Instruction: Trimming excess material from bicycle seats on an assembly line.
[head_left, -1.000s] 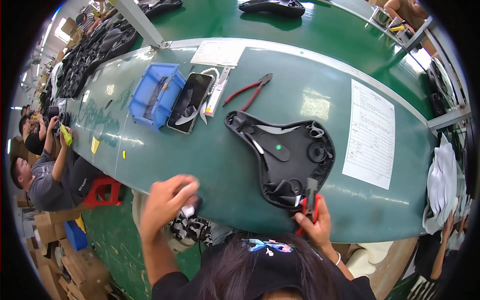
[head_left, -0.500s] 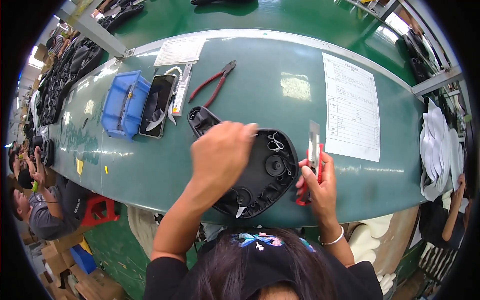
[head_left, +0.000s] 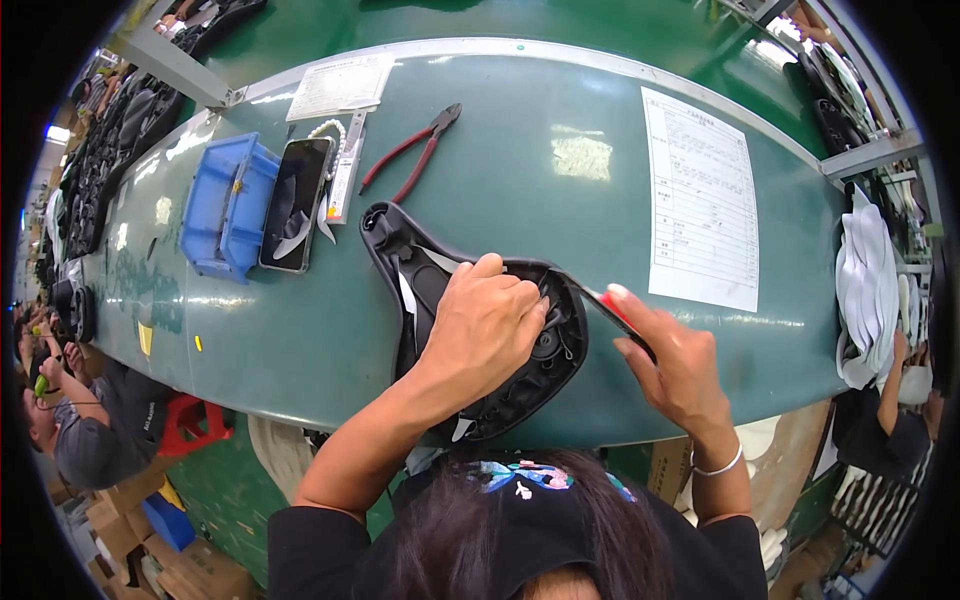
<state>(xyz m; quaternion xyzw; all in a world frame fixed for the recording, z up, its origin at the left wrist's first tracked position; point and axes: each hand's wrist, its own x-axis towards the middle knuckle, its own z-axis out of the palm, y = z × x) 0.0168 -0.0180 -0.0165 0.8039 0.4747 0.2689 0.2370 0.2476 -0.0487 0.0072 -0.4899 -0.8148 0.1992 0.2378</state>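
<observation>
The upturned bicycle saddle [head_left: 430,285] lies centre-frame. Your right hand [head_left: 680,365] grasps a red utility knife [head_left: 613,308], blade at its rim; your left hand [head_left: 487,325] is clenched above it, contents unclear. Knife work appears unfinished; completed cuts cannot be confirmed.

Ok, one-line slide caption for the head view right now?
Left hand curled over a black saddle-shaped shell; right hand holds a red-handled knife, blade at the shell's rim.
</observation>
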